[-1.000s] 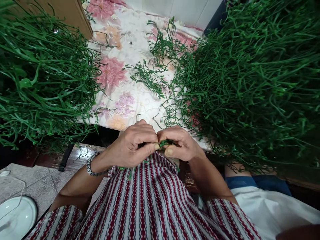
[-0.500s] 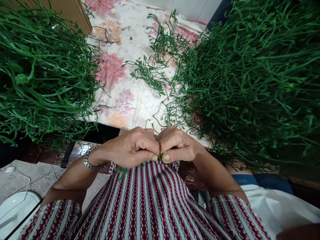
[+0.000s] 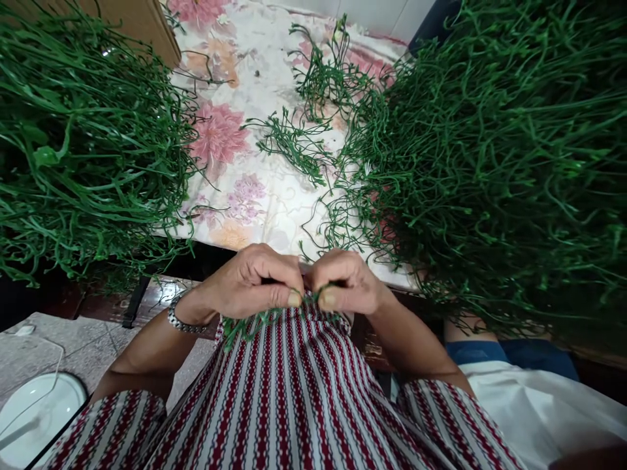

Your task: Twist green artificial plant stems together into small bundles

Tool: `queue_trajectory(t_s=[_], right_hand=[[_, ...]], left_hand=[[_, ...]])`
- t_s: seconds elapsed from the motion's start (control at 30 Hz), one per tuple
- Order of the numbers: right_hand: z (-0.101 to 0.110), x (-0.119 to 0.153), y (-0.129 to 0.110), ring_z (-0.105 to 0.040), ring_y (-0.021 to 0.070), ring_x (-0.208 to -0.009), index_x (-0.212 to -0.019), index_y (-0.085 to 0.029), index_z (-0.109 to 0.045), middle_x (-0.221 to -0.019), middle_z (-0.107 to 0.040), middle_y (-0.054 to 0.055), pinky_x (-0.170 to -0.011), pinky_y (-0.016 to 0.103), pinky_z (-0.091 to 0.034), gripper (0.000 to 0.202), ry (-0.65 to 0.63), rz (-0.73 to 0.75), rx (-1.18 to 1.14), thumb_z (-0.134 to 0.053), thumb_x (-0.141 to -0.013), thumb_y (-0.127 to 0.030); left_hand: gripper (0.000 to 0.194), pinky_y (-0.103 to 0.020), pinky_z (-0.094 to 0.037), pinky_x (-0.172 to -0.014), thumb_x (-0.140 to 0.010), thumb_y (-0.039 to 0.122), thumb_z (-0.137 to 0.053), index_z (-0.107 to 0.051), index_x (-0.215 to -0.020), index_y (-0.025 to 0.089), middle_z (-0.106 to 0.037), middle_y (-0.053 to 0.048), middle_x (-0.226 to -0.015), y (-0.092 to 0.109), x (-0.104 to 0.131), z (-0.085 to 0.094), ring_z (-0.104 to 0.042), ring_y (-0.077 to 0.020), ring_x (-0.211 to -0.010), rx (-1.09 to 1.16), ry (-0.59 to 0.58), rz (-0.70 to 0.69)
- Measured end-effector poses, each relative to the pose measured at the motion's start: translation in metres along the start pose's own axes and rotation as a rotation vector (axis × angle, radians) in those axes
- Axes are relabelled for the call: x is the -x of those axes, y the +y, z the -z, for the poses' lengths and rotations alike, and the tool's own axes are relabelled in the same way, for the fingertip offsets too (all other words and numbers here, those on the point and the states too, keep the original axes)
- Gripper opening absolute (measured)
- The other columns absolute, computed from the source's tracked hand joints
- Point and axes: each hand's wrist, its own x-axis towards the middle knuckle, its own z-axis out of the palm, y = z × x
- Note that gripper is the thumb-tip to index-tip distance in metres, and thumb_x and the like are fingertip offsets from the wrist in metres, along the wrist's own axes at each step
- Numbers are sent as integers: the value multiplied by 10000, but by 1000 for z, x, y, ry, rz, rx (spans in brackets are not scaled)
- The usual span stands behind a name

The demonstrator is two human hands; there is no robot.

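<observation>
Close above my lap, my left hand [image 3: 262, 287] and my right hand [image 3: 343, 284] face each other, thumbs pinched against bent fingers. Between them runs a small bunch of thin green stems [image 3: 245, 329], gripped at the thumb tips. Its tipped ends hang below my left hand, against the red and white striped cloth on me. Part of the bunch is hidden inside the fingers. Beyond the hands, a small cluster of budded green stems [image 3: 294, 145] lies on the flowered tablecloth [image 3: 274, 215].
A tall heap of green stems [image 3: 499, 163] fills the right side. Another heap [image 3: 88, 150] stands on the left, beside a cardboard box [image 3: 151, 29]. A person's blue-clothed leg [image 3: 475, 351] and white cloth [image 3: 533, 405] show at lower right. A round white object [image 3: 39, 418] sits lower left.
Both hands have moved slightly up, with a little more gap between the thumbs. More of the green stems now shows between and below them.
</observation>
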Motion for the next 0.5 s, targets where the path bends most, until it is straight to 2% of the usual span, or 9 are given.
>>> queue_trajectory(t_s=[0.1,0.17,0.27,0.37,0.5], right_hand=[[6,0,-7,-340,40,-458,-668,-128,-521,-524,-409,-46,-452,170,-273,283,111,9,238,-523,-856,-340],[8,0,-10,-339,44,-477,-715,-131,-530,-539,-398,-52,-466,170,-273,274,100,18,395,-533,-851,-369],[10,1,-15,-328,45,-480,-722,-142,-516,-547,-385,-58,-470,175,-267,271,66,19,508,-536,-852,-379],[10,1,-17,-348,48,-485,-671,-149,-502,-549,-395,-50,-484,181,-285,267,-9,12,481,-509,-873,-324],[5,-3,-11,-425,59,-499,-656,-145,-536,-546,-468,-22,-515,191,-348,324,-119,59,230,-502,-867,-388]], left_hand=[[173,-225,-347,-517,-816,151,-539,-579,-649,128,-463,24,-531,0,0,1,-402,-76,-527,-149,86,10],[178,-212,-356,-526,-819,132,-520,-569,-648,127,-477,23,-536,0,-2,0,-418,-73,-537,-243,117,2],[195,-215,-379,-554,-826,121,-496,-564,-644,128,-513,14,-544,0,-3,-2,-443,-76,-543,-338,145,-15],[195,-247,-405,-602,-830,138,-508,-574,-646,131,-516,10,-527,-3,-2,-3,-446,-84,-538,-290,108,-68],[144,-285,-435,-625,-817,174,-549,-615,-696,134,-560,-16,-543,-5,-2,-8,-479,-101,-539,-30,44,-160]])
